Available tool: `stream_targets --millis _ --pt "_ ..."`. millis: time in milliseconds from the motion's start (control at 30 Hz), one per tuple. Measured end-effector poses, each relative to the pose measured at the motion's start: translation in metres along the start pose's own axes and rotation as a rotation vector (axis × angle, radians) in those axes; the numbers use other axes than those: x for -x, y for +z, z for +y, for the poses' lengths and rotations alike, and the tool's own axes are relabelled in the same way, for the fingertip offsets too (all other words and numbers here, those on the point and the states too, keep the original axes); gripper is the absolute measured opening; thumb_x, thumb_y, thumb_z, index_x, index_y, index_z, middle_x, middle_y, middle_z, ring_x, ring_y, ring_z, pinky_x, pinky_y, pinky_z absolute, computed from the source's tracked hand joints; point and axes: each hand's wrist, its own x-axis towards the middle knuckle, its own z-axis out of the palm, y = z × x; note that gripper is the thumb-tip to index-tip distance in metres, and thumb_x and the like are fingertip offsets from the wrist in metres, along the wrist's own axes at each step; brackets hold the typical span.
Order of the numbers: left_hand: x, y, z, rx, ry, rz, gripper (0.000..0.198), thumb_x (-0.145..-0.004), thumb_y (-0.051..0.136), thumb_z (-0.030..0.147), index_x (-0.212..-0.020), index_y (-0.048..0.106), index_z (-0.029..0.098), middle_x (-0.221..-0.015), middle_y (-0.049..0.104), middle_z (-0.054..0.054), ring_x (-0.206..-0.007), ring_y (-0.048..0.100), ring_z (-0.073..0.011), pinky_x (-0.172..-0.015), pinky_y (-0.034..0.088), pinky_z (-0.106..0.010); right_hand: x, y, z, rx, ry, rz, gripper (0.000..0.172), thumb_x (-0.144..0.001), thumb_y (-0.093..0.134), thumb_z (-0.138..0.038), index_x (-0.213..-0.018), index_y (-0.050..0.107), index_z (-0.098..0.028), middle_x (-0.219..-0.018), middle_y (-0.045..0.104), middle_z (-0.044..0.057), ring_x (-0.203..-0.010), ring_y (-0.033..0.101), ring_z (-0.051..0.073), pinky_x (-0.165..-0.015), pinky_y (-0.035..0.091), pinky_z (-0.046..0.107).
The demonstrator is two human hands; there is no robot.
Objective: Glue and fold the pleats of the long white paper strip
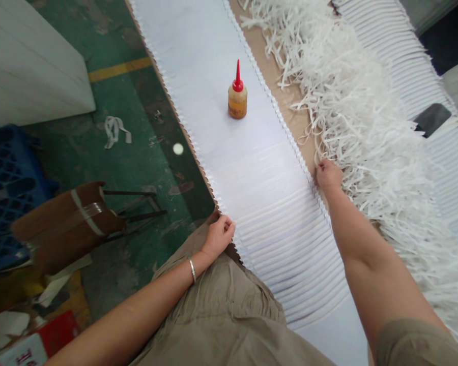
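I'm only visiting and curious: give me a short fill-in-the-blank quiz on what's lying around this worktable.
The glue bottle standing on the white sheets has a ____ tip.
A bracelet sits on the ____ wrist.
The floor is painted ____.
The strips heaped by the right hand are ____.
Missing words: red; left; green; white.
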Motion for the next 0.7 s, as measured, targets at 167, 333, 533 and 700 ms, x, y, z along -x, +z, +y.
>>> stream_targets --millis 167,333,533,700 --pt "0.005 0.001 0.016 -0.055 0.097 -0.052 0.011 -0.091 0.052 0.029 -0.086 0.058 0.021 -0.067 0.062 0.002 -0.062 0.060 -0.0142 -0.060 0.045 -0.024 0.054 -0.019 0.016 0.022 -0.034 -0.023 0.025 -0.088 0.053 -0.030 -0.094 0.072 -0.015 -0.104 0.067 0.019 -0.093 0.061 0.030 -0.085 0.047 0.040" --pt "0.012 0.026 0.054 -0.075 0.399 -0.196 0.028 -0.092 0.049 0.022 -0.116 0.065 0.020 -0.114 0.071 -0.009 -0.095 0.068 -0.0182 -0.085 0.054 -0.031 0.175 -0.058 0.007 0.050 -0.360 -0.168 0.013 -0.087 0.057 -0.026 -0.083 0.067 -0.020 -0.105 0.068 0.013 -0.101 0.062 0.031 -0.091 0.045 0.044" --pt "0.021 0.052 0.098 -0.100 0.601 -0.582 0.034 -0.091 0.054 0.020 -0.121 0.069 0.021 -0.122 0.073 -0.006 -0.106 0.067 -0.0200 -0.091 0.052 -0.031 0.261 -0.090 -0.056 -0.399 -0.506 -0.537 0.010 -0.094 0.054 -0.025 -0.087 0.061 -0.022 -0.081 0.070 0.002 -0.081 0.065 0.019 -0.089 0.045 0.037" --pt "0.020 0.018 0.080 -0.090 0.319 -0.548 0.021 -0.091 0.056 0.028 -0.081 0.070 0.017 -0.066 0.066 0.001 -0.062 0.058 -0.0134 -0.061 0.043 -0.023 0.252 -0.097 -0.058 -0.549 -0.330 -0.667 0.024 -0.097 0.054 -0.042 -0.086 0.063 -0.023 -0.080 0.072 0.002 -0.076 0.065 0.018 -0.070 0.046 0.030"
